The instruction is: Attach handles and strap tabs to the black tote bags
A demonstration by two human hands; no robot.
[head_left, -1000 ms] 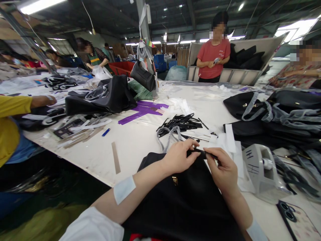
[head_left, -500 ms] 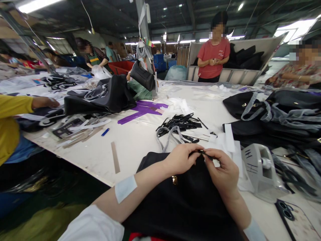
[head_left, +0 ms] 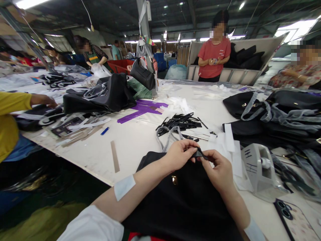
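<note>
A large black handbag (head_left: 190,201) lies at the table's front edge, close to my body, with a small gold clasp (head_left: 174,180) on its face. Over its upper edge, my left hand (head_left: 182,152) pinches one end of a short black strap (head_left: 200,152). The strap's other end is between the thumb and fingers of my right hand (head_left: 218,165). Whether the strap is joined to the handbag cannot be seen. Just beyond my hands are a pile of thin black straps (head_left: 179,122) and grey-wrapped handles (head_left: 165,135).
To the right stand a tape dispenser (head_left: 259,170), a phone (head_left: 296,217) and stacked black bags (head_left: 281,110). A blue lighter-like object (head_left: 104,131), purple strips (head_left: 140,110) and another black bag (head_left: 100,97) lie left. Several people work around the table (head_left: 140,140); a yellow sleeve (head_left: 15,103) is nearest.
Both hands have shifted slightly left. The black strap between them now shows more of its face, looking folded or turned. The handbag stays in place.
</note>
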